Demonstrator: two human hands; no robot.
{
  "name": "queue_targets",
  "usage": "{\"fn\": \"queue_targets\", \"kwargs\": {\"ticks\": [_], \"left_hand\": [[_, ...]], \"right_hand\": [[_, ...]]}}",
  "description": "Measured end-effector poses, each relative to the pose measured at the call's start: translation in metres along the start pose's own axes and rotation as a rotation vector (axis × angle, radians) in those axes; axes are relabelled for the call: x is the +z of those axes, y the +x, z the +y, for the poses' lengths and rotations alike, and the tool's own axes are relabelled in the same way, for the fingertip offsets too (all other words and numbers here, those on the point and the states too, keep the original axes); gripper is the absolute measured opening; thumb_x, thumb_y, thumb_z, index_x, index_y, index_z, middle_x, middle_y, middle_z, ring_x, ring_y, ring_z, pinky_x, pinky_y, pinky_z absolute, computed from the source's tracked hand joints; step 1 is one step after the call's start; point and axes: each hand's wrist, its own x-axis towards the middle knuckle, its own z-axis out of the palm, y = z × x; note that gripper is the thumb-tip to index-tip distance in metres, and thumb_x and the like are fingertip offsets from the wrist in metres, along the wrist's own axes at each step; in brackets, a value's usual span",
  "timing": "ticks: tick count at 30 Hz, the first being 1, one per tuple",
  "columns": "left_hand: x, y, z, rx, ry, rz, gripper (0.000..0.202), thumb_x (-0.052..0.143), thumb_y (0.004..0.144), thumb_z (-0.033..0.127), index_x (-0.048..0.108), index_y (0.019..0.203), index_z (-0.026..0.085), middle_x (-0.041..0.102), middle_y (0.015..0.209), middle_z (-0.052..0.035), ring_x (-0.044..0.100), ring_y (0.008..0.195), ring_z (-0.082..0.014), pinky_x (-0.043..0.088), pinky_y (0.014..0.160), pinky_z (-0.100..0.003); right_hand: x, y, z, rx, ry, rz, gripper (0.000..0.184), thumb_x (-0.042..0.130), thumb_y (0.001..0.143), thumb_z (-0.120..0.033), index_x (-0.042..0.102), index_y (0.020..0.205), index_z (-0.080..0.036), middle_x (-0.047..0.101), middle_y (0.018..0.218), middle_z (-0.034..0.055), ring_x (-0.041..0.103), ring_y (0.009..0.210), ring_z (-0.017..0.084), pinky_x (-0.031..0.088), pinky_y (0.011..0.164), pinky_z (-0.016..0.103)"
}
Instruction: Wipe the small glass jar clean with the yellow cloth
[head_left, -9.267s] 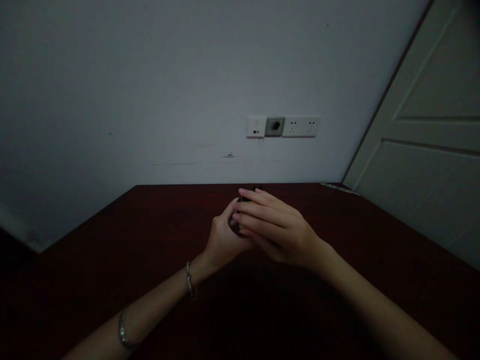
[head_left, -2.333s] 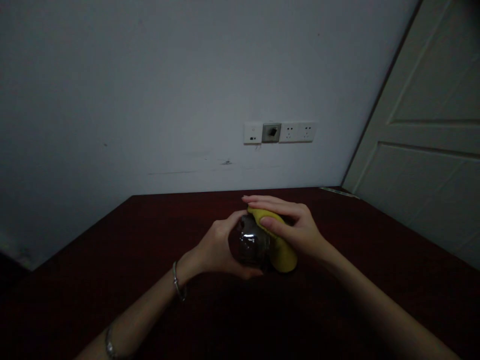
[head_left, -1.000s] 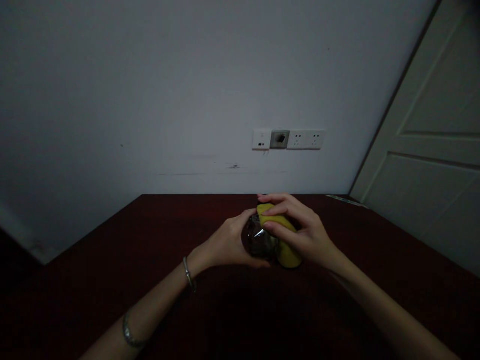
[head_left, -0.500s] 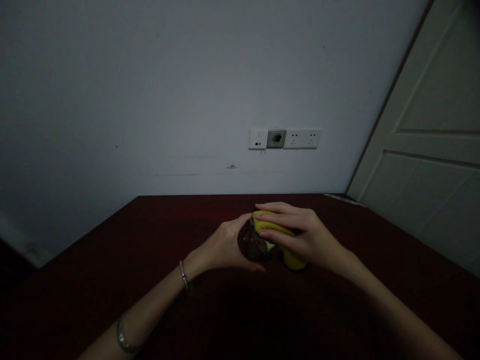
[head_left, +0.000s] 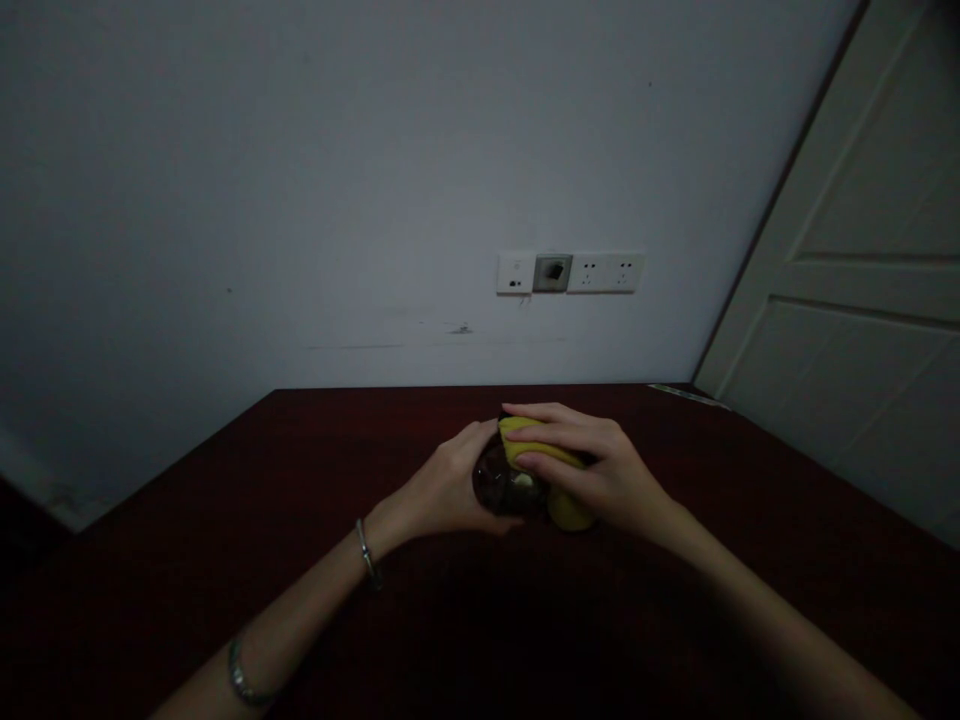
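A dark, glossy, rounded object (head_left: 504,484) that looks like glass is gripped by my left hand (head_left: 450,488), thumb below and fingers behind it. Its exact kind is too dim to make out. My right hand (head_left: 592,460) is closed on a yellow cloth (head_left: 571,510), pressed against the upper right side of the glossy object. One end of the cloth hangs below my right fingers. Both hands are close together above the dark red table, and the far side of the object is hidden by the cloth and fingers.
The dark red tabletop (head_left: 360,430) runs back to a pale wall (head_left: 375,200). Wall sockets (head_left: 604,273) are set above its back edge. A pale panelled door (head_left: 862,290) stands at the right, and a thin light strip (head_left: 686,395) lies at the back right corner.
My right hand and the yellow cloth have shifted slightly left over the glossy object. The cloth's hanging end has moved left and up a little. My left hand keeps its hold.
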Motion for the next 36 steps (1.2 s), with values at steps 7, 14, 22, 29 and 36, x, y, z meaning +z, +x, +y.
{"fn": "queue_targets", "kwargs": {"ticks": [7, 14, 22, 29, 36], "left_hand": [[0.004, -0.004, -0.008, -0.042, 0.023, 0.0, 0.075, 0.078, 0.055, 0.033, 0.044, 0.12, 0.015, 0.058, 0.109, -0.0108, 0.06, 0.098, -0.0277, 0.053, 0.083, -0.044], [0.002, -0.005, -0.013, 0.004, 0.002, 0.054, 0.085, 0.079, 0.054, 0.035, 0.039, 0.128, 0.019, 0.056, 0.122, -0.0134, 0.056, 0.111, -0.0318, 0.048, 0.093, -0.05], [-0.004, -0.002, -0.002, 0.069, 0.104, 0.081, 0.086, 0.078, 0.058, 0.037, 0.036, 0.13, 0.014, 0.055, 0.121, -0.0169, 0.055, 0.112, -0.033, 0.048, 0.094, -0.05], [-0.007, -0.004, -0.01, 0.044, 0.072, 0.042, 0.083, 0.077, 0.06, 0.032, 0.035, 0.131, 0.018, 0.055, 0.123, -0.0142, 0.055, 0.113, -0.0311, 0.047, 0.095, -0.049], [-0.006, -0.003, -0.006, 0.06, 0.082, 0.061, 0.088, 0.078, 0.056, 0.037, 0.037, 0.131, 0.016, 0.055, 0.123, -0.0168, 0.055, 0.113, -0.0336, 0.047, 0.095, -0.052]], "right_hand": [[0.002, -0.005, -0.007, -0.184, -0.108, -0.069, 0.023, 0.058, 0.085, -0.016, 0.065, 0.108, -0.019, 0.06, 0.124, 0.0126, 0.053, 0.117, 0.023, 0.05, 0.094, 0.045], [0.002, -0.006, -0.016, -0.294, -0.299, -0.188, 0.023, 0.054, 0.088, -0.015, 0.062, 0.109, -0.019, 0.059, 0.126, 0.0134, 0.048, 0.123, 0.025, 0.049, 0.094, 0.045], [-0.005, -0.008, -0.007, -0.285, -0.328, -0.09, 0.028, 0.056, 0.086, -0.014, 0.059, 0.114, -0.017, 0.053, 0.131, 0.0162, 0.047, 0.124, 0.026, 0.049, 0.095, 0.045], [0.003, -0.008, -0.018, -0.289, -0.358, -0.143, 0.022, 0.055, 0.089, -0.019, 0.063, 0.108, -0.021, 0.059, 0.126, 0.011, 0.053, 0.116, 0.024, 0.05, 0.093, 0.045], [-0.001, -0.004, -0.01, -0.279, -0.204, -0.029, 0.027, 0.057, 0.086, -0.014, 0.061, 0.112, -0.019, 0.058, 0.128, 0.0136, 0.05, 0.122, 0.025, 0.049, 0.094, 0.046]]}}
